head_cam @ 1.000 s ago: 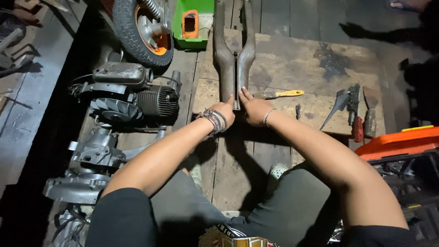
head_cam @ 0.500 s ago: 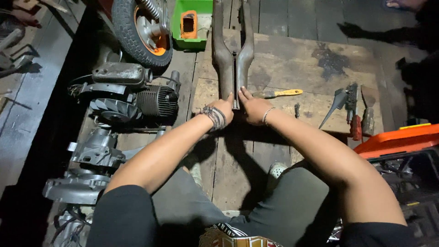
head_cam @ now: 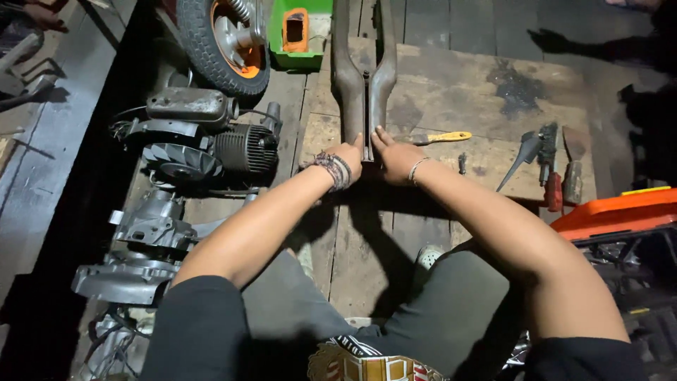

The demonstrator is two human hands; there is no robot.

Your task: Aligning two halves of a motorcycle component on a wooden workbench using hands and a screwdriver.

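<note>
A rusty forked metal frame part (head_cam: 384, 77) lies on the wooden floor, its two arms running away from me. My left hand (head_cam: 348, 156), with beaded bracelets on the wrist, grips the near end of the left arm. My right hand (head_cam: 393, 154), with a thin bracelet, presses on the near end of the right arm. The two hands almost touch. Fingertips are hidden under the metal.
A small engine with a finned fan (head_cam: 204, 152) and other engine casings (head_cam: 144, 233) lie at left. A tyre with an orange hub (head_cam: 226, 42) and a green box (head_cam: 296, 32) are beyond. A yellow-handled tool (head_cam: 441, 137), loose tools (head_cam: 550, 166) and an orange case (head_cam: 613, 212) are at right.
The hands and the forked part hold the same position; only the camera view has shifted slightly.
</note>
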